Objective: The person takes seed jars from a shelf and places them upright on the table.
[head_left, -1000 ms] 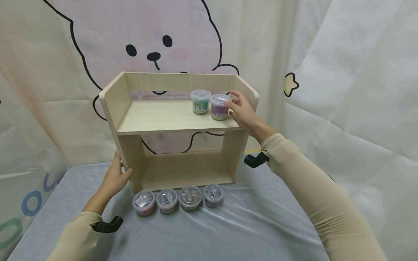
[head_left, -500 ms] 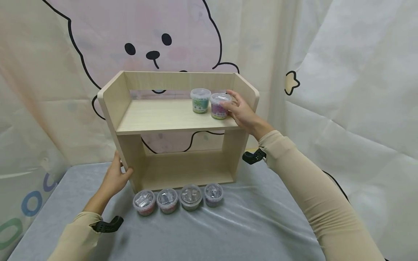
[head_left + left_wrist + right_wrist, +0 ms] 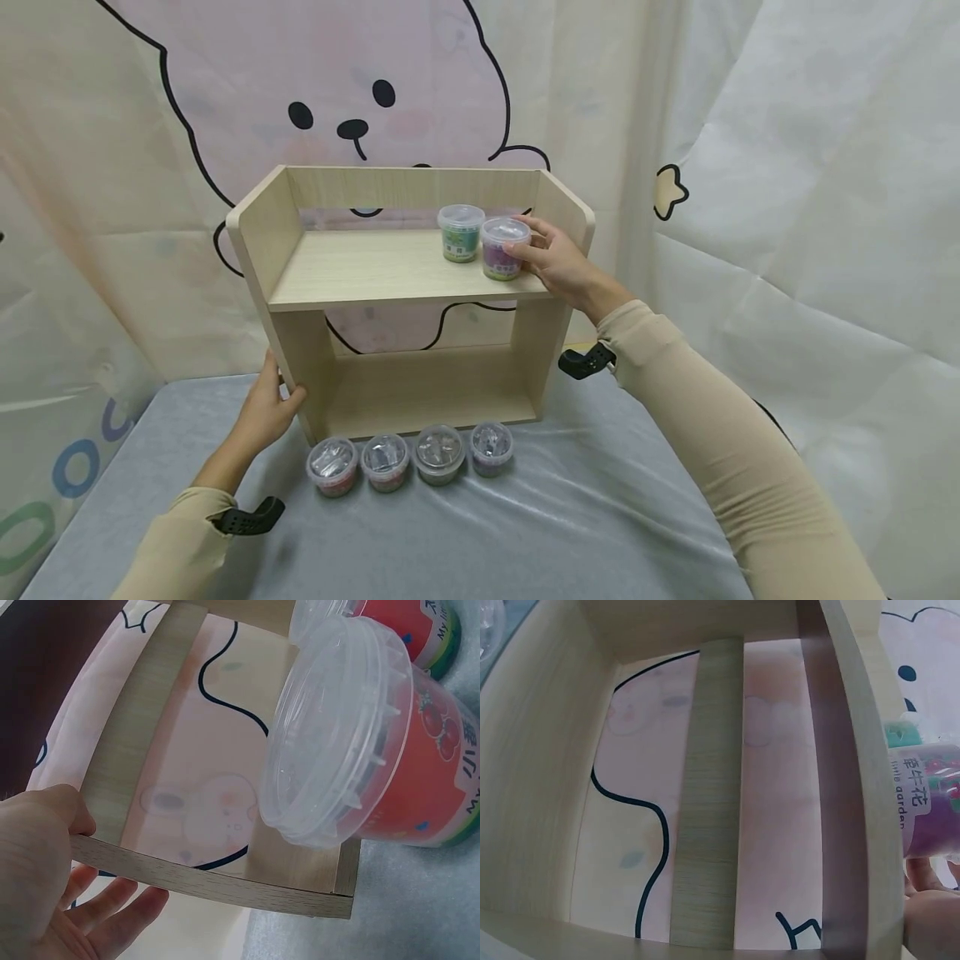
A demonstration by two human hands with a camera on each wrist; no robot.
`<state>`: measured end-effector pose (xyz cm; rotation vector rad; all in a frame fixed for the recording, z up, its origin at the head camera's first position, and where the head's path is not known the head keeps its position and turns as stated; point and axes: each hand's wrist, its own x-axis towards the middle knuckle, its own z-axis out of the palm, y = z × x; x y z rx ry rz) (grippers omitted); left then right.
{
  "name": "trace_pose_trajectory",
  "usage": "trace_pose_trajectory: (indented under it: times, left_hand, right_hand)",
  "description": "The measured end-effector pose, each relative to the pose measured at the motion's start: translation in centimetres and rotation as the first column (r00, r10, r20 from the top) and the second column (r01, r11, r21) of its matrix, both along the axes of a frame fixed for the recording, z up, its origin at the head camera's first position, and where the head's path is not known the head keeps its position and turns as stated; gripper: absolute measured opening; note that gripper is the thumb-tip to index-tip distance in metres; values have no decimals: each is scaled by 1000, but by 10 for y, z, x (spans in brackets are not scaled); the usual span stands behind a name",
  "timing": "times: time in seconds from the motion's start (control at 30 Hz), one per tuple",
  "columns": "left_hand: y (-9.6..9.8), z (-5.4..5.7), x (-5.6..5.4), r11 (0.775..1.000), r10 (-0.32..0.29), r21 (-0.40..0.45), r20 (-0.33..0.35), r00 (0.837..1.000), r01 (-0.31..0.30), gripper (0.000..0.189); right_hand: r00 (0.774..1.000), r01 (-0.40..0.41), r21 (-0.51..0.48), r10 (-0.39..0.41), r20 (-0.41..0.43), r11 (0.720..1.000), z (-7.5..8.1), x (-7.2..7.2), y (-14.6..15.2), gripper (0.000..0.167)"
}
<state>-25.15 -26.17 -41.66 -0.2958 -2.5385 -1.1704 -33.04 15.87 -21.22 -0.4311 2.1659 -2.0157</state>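
Note:
A two-tier light wooden shelf (image 3: 360,262) stands on the table. My left hand (image 3: 264,410) grips its left side panel (image 3: 217,879), thumb on one face and fingers on the other. On the upper tier, my right hand (image 3: 561,265) holds a purple-labelled plastic tub (image 3: 498,257) with a clear lid, thumb at its front. Just left of that stands a teal-labelled tub (image 3: 459,240), close beside it. In the right wrist view the purple tub (image 3: 934,799) shows partly at the right edge, with fingertips (image 3: 922,874) under it.
Several lidded tubs stand in a row before the shelf, among them a red one (image 3: 332,468) at the left end and a purplish one (image 3: 491,450) at the right end. The grey cloth (image 3: 600,508) covers the table. A printed curtain (image 3: 615,108) hangs behind.
The purple tub has shifted slightly left and toward the upper tier's front edge, with my right hand on it. My left hand stays on the side panel.

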Motion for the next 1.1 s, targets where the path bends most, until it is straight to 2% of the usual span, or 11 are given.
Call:
trace_pose_trajectory:
  times: [0.13,0.27,0.43,0.73,1.1]
  left_hand:
    - [0,1,2,1000,0,4,5,1000,0,78]
    - [0,0,3,1000,2,6,-3,1000,-2,76]
    - [0,-2,4,1000,4,1,-11,1000,-4,78]
    - [0,0,7,1000,5,12,-34,999,-5,80]
    - [3,1,3,1000,7,25,-40,999,-6,81]
  right_hand:
    - [1000,-15,-24,15,18,1000,4,5,2,64]
    - [999,-42,-41,42,-3,998,7,12,3,63]
    - [996,-75,-5,75,-48,997,9,23,7,61]
    - [990,-103,29,105,-90,994,5,39,14,57]
    - [980,-156,91,166,-114,984,3,53,28,60]
